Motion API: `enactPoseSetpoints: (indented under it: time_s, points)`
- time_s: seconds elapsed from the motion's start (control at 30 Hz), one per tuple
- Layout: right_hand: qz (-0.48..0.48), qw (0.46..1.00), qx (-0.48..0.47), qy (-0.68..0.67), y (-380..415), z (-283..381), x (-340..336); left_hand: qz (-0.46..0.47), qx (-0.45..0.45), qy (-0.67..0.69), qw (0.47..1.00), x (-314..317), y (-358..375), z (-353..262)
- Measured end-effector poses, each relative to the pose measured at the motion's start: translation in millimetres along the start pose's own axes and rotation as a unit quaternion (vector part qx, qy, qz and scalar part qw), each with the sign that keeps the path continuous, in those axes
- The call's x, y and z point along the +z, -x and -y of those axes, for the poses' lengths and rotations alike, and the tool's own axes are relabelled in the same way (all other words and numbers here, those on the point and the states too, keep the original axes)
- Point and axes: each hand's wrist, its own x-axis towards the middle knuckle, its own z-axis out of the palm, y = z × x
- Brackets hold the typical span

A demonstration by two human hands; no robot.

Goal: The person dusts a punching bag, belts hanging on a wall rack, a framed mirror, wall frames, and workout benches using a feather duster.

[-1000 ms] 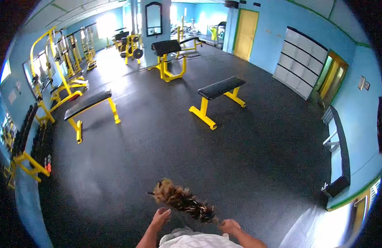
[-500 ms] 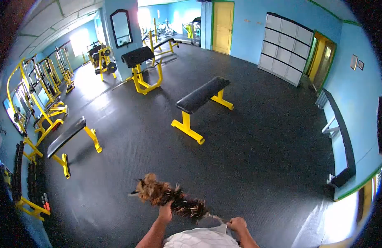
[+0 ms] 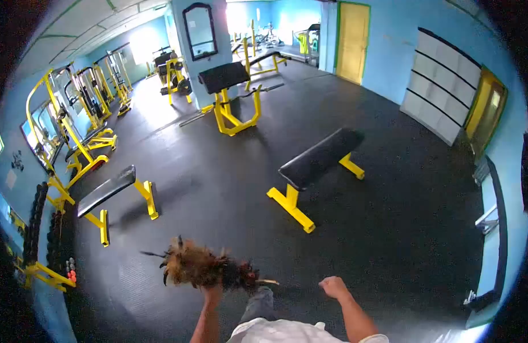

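Note:
My left hand point(image 3: 212, 291) is closed around a brown feather duster point(image 3: 198, 266), partly hidden by its feathers. The duster lies roughly level in front of me, its bushy end to the left and a short light handle tip pointing right. To the right, apart from the duster, my right hand point(image 3: 332, 286) is held above the dark floor with its fingers curled closed and nothing visible in it.
A black and yellow flat bench point(image 3: 321, 160) stands ahead to the right, another bench point(image 3: 106, 191) to the left. Farther off are a preacher bench point(image 3: 224, 78), white lockers point(image 3: 438, 86) and yellow machines. A dumbbell rack point(image 3: 52, 277) lines the left wall.
My right hand has let go of the duster's handle and moved away from it. The duster has shifted left with my left hand. The room appears shifted, the benches now farther right.

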Motion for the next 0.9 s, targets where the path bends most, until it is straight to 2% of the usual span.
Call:
enactPoseSetpoints:
  time_s: [0.03, 0.07, 0.1, 0.17, 0.2, 0.23, 0.27, 0.33, 0.37, 0.43, 0.5, 0.53, 0.57, 0.6, 0.63, 0.67, 0.73, 0.77, 0.83, 0.87, 0.9]
  points:
    - [0.014, 1.000, -0.012, 0.004, -37.3, 27.1, 12.2, -0.014, -0.009, 0.027, 0.999, 0.7, -26.5, 26.0]
    - [0.030, 0.999, 0.017, -0.037, -54.9, 43.7, 23.7, -0.030, -0.007, 0.049, 0.998, 2.2, -39.7, 8.4]
    - [0.045, 0.995, 0.046, -0.073, -68.5, 59.2, 35.1, -0.043, -0.005, 0.058, 0.997, -7.4, -53.1, -33.9]
    - [0.070, 0.990, 0.042, -0.112, -104.9, 89.3, 54.5, -0.060, 0.008, 0.061, 0.996, -23.8, -85.5, -116.7]
    - [0.068, 0.995, 0.020, -0.072, -126.5, 105.2, 60.4, -0.064, 0.019, 0.058, 0.996, -31.5, -102.7, -143.1]
    - [0.071, 0.997, 0.000, -0.034, -149.1, 120.2, 63.3, -0.071, 0.040, 0.025, 0.996, -26.5, -129.3, -130.5]
    - [0.069, 0.997, 0.020, -0.027, -171.5, 134.1, 65.6, -0.079, 0.059, -0.009, 0.995, -21.9, -155.7, -119.4]
    - [0.063, 0.996, 0.028, -0.050, -204.3, 174.6, 43.9, -0.078, 0.091, -0.088, 0.989, -23.3, -183.7, -104.3]
    - [0.037, 0.996, 0.037, -0.077, -224.6, 196.7, 30.7, -0.075, 0.120, 0.048, 0.989, -19.8, -201.5, -108.8]
    - [0.018, 0.998, 0.022, -0.065, -264.1, 220.9, 22.2, -0.079, 0.148, 0.178, 0.970, -15.8, -244.2, -90.5]
    - [0.043, 0.992, -0.040, -0.115, -307.5, 226.8, 26.2, -0.054, 0.094, 0.255, 0.961, -6.0, -273.4, -60.2]
    - [0.021, 0.987, -0.068, -0.146, -328.7, 233.2, 33.4, -0.051, 0.074, 0.280, 0.956, -8.9, -285.9, -62.9]
    - [0.031, 0.986, -0.073, -0.144, -349.6, 243.3, 33.7, -0.047, 0.053, 0.143, 0.987, -32.0, -291.3, -122.8]
    - [0.073, 0.987, -0.068, -0.124, -374.0, 254.3, 32.1, -0.041, 0.030, 0.005, 0.999, -44.3, -303.3, -155.7]
    - [0.111, 0.986, -0.064, -0.104, -399.5, 264.4, 31.4, -0.051, 0.025, 0.006, 0.998, -44.6, -321.3, -147.9]
    - [0.116, 0.986, -0.073, -0.099, -426.5, 270.6, 42.3, -0.078, 0.078, 0.008, 0.994, -45.5, -341.0, -137.7]
    - [0.157, 0.941, -0.147, -0.263, -481.4, 294.5, 58.1, -0.122, 0.129, 0.013, 0.984, -46.4, -386.0, -129.0]
    - [0.166, 0.938, -0.153, -0.262, -504.5, 309.3, 54.0, -0.129, 0.046, 0.112, 0.984, -53.9, -405.1, -126.8]
    - [0.260, 0.939, -0.160, -0.159, -552.1, 353.1, 43.8, -0.151, -0.032, 0.202, 0.967, -71.5, -442.3, -128.1]
    - [0.269, 0.934, -0.170, -0.161, -577.6, 375.2, 41.5, -0.219, -0.018, 0.167, 0.961, -74.9, -460.9, -131.2]
    - [0.258, 0.923, -0.268, -0.096, -602.8, 393.5, 37.7, -0.259, -0.017, 0.149, 0.954, -81.3, -475.3, -131.6]
